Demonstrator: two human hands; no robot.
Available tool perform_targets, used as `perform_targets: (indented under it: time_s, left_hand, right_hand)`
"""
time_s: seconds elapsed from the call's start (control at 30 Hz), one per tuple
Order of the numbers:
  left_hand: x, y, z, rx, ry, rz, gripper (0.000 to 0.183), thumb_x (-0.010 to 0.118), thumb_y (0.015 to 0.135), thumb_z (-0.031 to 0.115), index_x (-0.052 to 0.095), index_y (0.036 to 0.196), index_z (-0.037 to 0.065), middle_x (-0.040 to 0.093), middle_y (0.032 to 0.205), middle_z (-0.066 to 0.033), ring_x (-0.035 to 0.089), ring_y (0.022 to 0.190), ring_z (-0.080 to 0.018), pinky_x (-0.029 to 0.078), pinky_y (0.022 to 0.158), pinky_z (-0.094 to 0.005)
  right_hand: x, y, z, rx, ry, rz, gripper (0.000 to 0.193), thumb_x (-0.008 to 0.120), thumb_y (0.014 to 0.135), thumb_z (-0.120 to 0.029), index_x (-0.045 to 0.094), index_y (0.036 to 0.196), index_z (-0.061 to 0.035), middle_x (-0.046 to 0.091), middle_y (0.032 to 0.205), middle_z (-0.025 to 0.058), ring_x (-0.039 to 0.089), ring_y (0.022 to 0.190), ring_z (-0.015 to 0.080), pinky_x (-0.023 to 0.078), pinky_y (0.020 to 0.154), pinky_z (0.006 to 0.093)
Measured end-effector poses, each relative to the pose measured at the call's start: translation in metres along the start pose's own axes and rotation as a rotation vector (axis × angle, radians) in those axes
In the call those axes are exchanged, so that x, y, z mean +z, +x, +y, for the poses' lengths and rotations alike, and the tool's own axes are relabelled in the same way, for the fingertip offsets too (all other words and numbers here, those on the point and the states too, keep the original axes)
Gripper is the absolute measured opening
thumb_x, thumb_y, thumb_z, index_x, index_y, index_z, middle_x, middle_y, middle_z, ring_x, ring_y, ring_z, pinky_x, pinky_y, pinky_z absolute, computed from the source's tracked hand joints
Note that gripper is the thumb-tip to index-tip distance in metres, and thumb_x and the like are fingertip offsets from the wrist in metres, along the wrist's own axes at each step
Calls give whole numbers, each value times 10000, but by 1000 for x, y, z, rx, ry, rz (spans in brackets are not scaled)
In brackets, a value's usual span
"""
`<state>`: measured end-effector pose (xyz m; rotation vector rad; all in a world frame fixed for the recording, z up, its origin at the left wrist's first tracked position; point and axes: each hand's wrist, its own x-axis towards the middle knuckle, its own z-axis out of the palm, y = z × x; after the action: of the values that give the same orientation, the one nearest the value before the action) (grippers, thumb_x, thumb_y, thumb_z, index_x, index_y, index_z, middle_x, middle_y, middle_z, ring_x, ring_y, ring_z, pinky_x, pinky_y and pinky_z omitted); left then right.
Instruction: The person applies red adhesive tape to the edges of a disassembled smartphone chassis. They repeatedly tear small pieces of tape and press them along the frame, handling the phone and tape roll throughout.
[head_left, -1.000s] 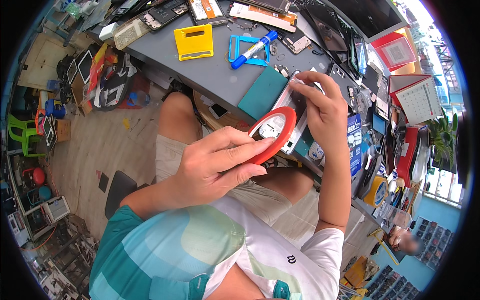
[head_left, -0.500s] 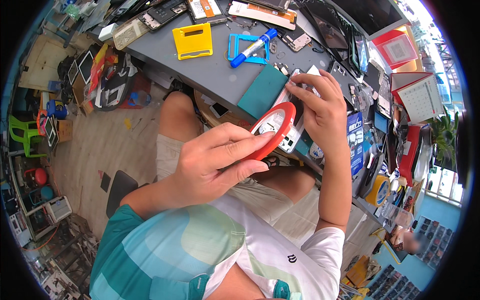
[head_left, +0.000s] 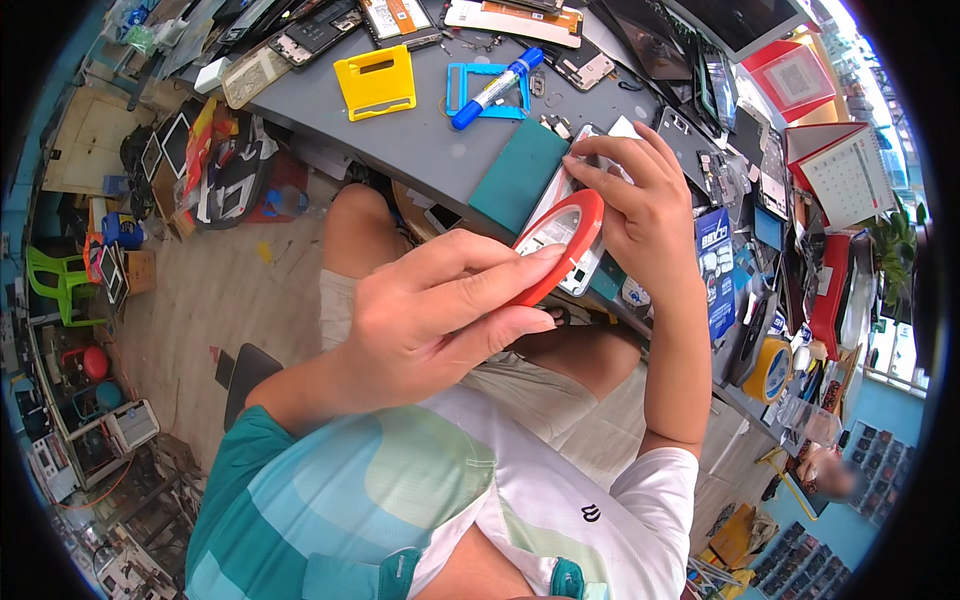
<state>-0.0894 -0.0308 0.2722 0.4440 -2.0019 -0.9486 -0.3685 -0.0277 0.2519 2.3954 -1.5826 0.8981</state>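
A roll of red tape (head_left: 592,222) stands tilted on edge, with my left hand (head_left: 425,315) closed on its near side between thumb and fingers. Just beyond and below the roll lies a silver-and-white phone frame (head_left: 577,283), partly hidden by the roll and my right hand. The bent thumb and index finger of my right hand (head_left: 645,215) pinch at the frame's far end; whether a tape strip is between them, I cannot tell. Along the frame's left side rests a flat teal block (head_left: 520,175).
On the grey desk (head_left: 420,150) are a yellow phone stand (head_left: 378,85), a blue stand (head_left: 460,90) and a blue marker (head_left: 497,88) lying across it. Phone parts crowd the back and right. A yellow tape roll (head_left: 768,370) sits at the right edge, a calendar (head_left: 845,180) farther back.
The tape roll and my left hand have shifted slightly right and away from me. My right fingers stay at the frame's far end. The whole view has turned a little.
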Motion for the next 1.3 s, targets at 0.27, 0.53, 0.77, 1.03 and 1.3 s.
perform_targets:
  time_s: [0.27,0.53,0.77,1.03,1.3]
  left_hand:
    - [4,1,2,28,61,7,517,925,866,57,774,1348,-50,777,1116,-154,728,881,-204,593,725,-313]
    - [2,0,-1,15,46,16,517,912,892,74,766,1377,-34,773,1126,-154,721,878,-179,583,721,-303]
    - [0,2,-1,-5,56,13,500,900,901,54,768,1375,-35,771,1087,-144,727,869,-177,589,728,-298]
    - [2,6,-3,-4,45,53,469,881,913,18,772,1366,-39,771,1071,-150,742,869,-173,594,726,-291]
    - [0,12,-2,-68,67,46,427,853,937,-3,773,1354,-46,776,1080,-156,748,921,-189,605,784,-301]
  right_hand:
    - [-1,0,-3,-7,-29,-13,403,725,761,84,854,1089,-110,769,1155,29,735,955,247,499,1202,552]
    - [-4,0,-7,-20,-56,-27,394,716,751,75,849,1078,-101,763,1162,40,743,1018,259,489,1211,568]
    - [-6,-2,-8,-27,-59,-59,393,713,750,62,848,1075,-114,762,1184,28,750,1089,254,480,1210,609]
    - [-13,-2,-12,-51,-33,-104,332,715,756,47,849,1025,-94,776,1225,46,759,1087,269,474,1217,617]
    - [-10,-2,-12,-91,-2,-80,339,727,740,42,848,1025,-97,776,1168,43,766,1060,273,473,1205,632]
